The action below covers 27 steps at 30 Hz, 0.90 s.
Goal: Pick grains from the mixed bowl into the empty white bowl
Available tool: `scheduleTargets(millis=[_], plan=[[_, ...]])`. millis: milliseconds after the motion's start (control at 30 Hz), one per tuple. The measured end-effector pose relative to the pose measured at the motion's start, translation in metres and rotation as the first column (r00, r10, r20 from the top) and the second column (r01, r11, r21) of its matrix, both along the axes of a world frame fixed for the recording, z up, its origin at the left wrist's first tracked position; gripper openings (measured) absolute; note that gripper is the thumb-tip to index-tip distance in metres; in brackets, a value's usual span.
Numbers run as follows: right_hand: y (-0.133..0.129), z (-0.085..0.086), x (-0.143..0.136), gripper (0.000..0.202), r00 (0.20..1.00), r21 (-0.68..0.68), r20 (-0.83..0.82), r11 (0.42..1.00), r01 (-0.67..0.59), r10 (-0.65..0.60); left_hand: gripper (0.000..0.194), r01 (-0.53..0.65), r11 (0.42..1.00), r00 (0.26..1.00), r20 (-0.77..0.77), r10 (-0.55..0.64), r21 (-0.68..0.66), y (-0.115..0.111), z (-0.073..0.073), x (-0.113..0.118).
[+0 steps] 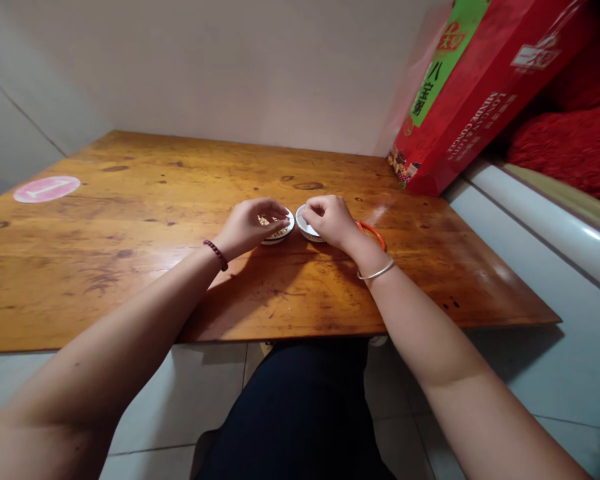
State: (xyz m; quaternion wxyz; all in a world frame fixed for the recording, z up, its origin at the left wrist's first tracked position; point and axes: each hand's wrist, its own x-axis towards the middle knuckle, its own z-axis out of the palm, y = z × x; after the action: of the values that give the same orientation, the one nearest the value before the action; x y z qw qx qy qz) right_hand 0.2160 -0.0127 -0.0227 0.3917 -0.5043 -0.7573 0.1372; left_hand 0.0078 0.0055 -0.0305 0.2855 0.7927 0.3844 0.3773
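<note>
Two small bowls stand side by side on the wooden table. My left hand (253, 225) is at the left bowl (291, 227), its thumb and curved fingers apart over small pale-yellow, bean-like pieces (279, 234). No piece shows between those fingers. Over the white right bowl (303, 227), my right hand (334, 219) has its fingers curled in and the thumb bent against them. Whatever its fingertips may hold is hidden. Part of each bowl lies behind a hand. An orange-red looped item (375, 233) lies right of my right hand, partly covered by the wrist.
The brown wooden table (145, 267) ends at a pale wall behind. A round pink sticker (47, 189) is on its left side. At the back right leans a large red carton (480, 100). Crumpled red fabric (570, 147) rests on a white surface to the right.
</note>
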Motion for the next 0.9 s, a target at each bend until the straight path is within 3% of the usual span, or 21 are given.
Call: scheduleTargets(millis=[433, 733, 900], plan=[[0.003, -0.011, -0.004, 0.027, 0.984, -0.052, 0.074, 0.986, -0.158, 0.162, 0.025, 0.003, 0.999, 0.999, -0.052, -0.001, 0.043, -0.001, -0.002, 0.0], [0.004, -0.011, -0.002, 0.029, 0.992, -0.036, 0.055, 0.993, -0.109, 0.111, 0.04, 0.063, 0.998, 0.998, 0.011, -0.064, 0.018, -0.002, -0.002, -0.003], [0.004, -0.012, -0.003, 0.026, 0.993, -0.022, 0.041, 0.994, -0.106, 0.107, 0.041, 0.035, 0.998, 0.999, -0.027, -0.033, 0.05, -0.001, -0.003, -0.004]])
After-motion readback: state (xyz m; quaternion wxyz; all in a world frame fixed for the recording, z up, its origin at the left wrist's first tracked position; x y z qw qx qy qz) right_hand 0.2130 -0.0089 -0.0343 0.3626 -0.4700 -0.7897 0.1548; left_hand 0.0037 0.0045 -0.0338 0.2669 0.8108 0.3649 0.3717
